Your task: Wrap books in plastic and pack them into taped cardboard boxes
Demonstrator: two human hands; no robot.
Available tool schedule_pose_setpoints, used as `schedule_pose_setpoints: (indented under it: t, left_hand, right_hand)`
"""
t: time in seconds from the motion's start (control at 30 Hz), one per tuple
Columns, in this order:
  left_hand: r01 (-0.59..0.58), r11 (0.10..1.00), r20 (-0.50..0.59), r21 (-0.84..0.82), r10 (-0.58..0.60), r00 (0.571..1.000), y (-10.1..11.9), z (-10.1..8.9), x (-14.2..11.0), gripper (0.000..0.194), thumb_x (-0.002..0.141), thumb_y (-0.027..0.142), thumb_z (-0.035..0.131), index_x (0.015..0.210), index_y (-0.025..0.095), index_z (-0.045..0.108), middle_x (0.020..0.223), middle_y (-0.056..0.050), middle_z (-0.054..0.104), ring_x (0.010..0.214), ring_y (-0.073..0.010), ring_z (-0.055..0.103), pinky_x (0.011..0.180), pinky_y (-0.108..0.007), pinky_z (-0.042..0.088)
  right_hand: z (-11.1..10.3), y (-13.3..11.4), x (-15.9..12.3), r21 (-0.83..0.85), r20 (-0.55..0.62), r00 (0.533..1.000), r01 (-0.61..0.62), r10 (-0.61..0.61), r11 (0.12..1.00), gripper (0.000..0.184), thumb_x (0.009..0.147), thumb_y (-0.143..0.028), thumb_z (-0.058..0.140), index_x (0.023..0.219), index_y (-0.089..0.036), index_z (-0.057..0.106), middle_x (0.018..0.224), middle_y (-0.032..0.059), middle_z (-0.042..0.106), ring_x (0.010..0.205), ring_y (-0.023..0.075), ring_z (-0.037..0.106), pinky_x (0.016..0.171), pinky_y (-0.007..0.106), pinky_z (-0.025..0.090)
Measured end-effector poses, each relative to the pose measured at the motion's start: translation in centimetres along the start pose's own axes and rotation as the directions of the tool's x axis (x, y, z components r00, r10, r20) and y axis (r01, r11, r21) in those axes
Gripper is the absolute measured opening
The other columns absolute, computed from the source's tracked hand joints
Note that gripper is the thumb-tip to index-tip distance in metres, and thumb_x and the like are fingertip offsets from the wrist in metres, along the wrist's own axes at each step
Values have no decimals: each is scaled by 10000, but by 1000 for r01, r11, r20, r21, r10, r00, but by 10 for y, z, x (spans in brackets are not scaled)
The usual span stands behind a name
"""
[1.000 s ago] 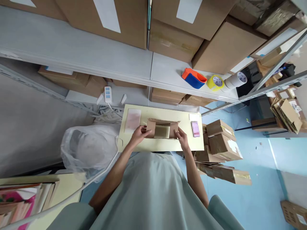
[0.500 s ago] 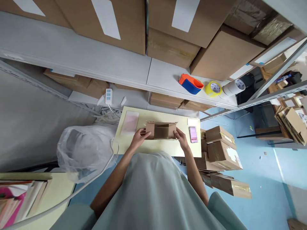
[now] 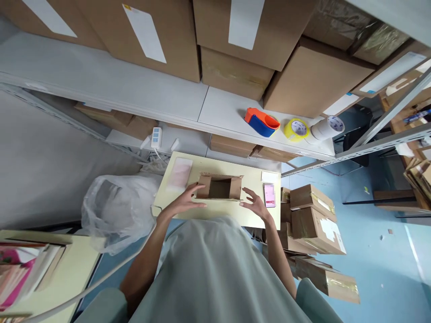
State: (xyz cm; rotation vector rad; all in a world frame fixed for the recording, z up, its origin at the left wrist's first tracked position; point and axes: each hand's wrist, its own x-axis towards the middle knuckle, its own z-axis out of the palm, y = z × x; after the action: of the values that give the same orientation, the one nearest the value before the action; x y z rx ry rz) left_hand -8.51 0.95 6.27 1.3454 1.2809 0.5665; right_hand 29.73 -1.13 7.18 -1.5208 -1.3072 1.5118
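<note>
A small open cardboard box (image 3: 219, 187) stands on the pale yellow table (image 3: 215, 208), its inside dark and apparently bare. My left hand (image 3: 186, 201) hovers just left of the box with fingers stretched out, holding nothing. Just off the box's right end is my right hand (image 3: 255, 204), fingers spread and nothing in them. A pink phone (image 3: 269, 195) lies right of that hand, with a white slip (image 3: 270, 176) behind it. A pale pink sheet (image 3: 179, 173) lies at the table's left.
A clear plastic bag (image 3: 116, 211) bulges left of the table. Several taped cartons (image 3: 313, 215) are stacked on the blue floor at right. The shelf behind holds a tape dispenser (image 3: 261, 122), tape rolls (image 3: 295, 129) and big cartons (image 3: 232, 67). A power strip (image 3: 155, 136) lies below.
Both hands have let go of the box ends and pulled back toward me, fingers opening. The box now stands by itself on the table.
</note>
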Motion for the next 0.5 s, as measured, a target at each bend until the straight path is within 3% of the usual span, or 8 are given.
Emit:
schedule_pose_setpoints:
  t: [0.07, 0.23, 0.33, 0.43, 0.5]
  left_hand:
    - [8, 999, -42, 34, -7, 999, -1, 4, 7, 792, 683, 688, 917, 1346, 284, 757, 1572, -144, 635, 1451, -361, 641, 1123, -436, 599]
    - [119, 984, -225, 133, -87, 970, -5, 19, 27, 499, 826, 700, 792, 1078, 270, 772, 1234, -115, 798, 1135, -333, 774, 1017, -440, 619]
    - [214, 950, -374, 226, -118, 920, -2, 25, 27, 556, 819, 606, 869, 1242, 279, 718, 1213, -102, 808, 1050, -331, 789, 983, -445, 617]
    - [140, 936, -422, 324, 11, 907, 5, 30, 22, 764, 855, 484, 889, 1526, 279, 587, 1430, -142, 727, 1217, -345, 760, 985, -422, 613]
    - [42, 922, -372, 384, 113, 921, 8, 33, 18, 654, 928, 409, 827, 1531, 296, 602, 1537, -141, 658, 1330, -340, 713, 982, -400, 617]
  right_hand:
    - [5, 4, 5, -23, -6, 1000, 10, -11, 1000, 819, 700, -632, 1002, 1406, -285, 773, 1585, 122, 684, 1486, 362, 633, 1265, 584, 510]
    - [17, 15, 19, -92, -160, 987, 11, -26, 996, 561, 856, -733, 822, 1095, -225, 842, 1252, 138, 835, 1209, 339, 781, 1115, 550, 628]
    - [20, 21, 25, -124, -210, 977, -3, -23, 992, 517, 886, -746, 759, 927, -232, 803, 1054, 130, 852, 1038, 333, 812, 1025, 545, 666]
    - [24, 23, 27, -154, -239, 971, -17, -21, 988, 499, 905, -708, 726, 1026, -228, 787, 1031, 138, 842, 999, 339, 813, 973, 549, 676]
    - [26, 21, 27, -167, -248, 968, 2, -44, 986, 572, 925, -657, 710, 1293, -221, 750, 1169, 152, 827, 1007, 324, 809, 950, 536, 681]
